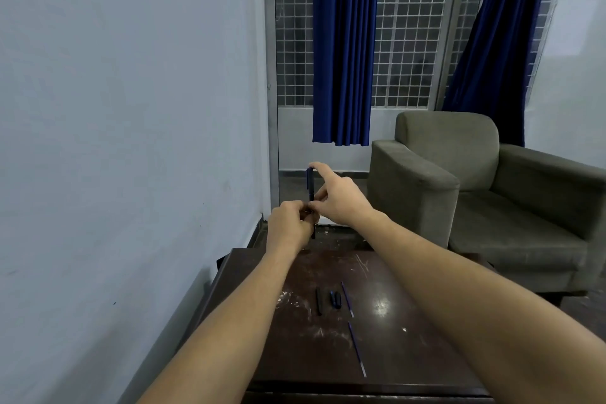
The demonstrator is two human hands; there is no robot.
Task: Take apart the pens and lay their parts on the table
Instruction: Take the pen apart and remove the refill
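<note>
I hold the slim dark-blue plastic pen [310, 184] upright in the air, and from the head view it stands above the far edge of the scuffed dark-brown wooden table [410, 321], touching nothing but my fingers. My left hand [290, 223] has its grip curled round the pen's lower end. My right hand [337, 197] is clamped on the same pen, forefinger over the top end and thumb pinching the barrel lower down. The two hands touch at the pen's middle. Loose parts lie at mid-table, well in from every edge: a black barrel piece [319, 301], two short dark cap pieces [335, 299] just beside it, and a thin blue refill [347, 298] to their right. A second thin blue refill [356, 348] lies apart from these, its near tip the closest item to the front edge. Bare table surface lies right of the parts. The table's left edge runs near the pale grey wall [131, 108], and a grey-green upholstered armchair [459, 174] stands near its far right corner. Deep-blue curtains [342, 43] hang beyond.
</note>
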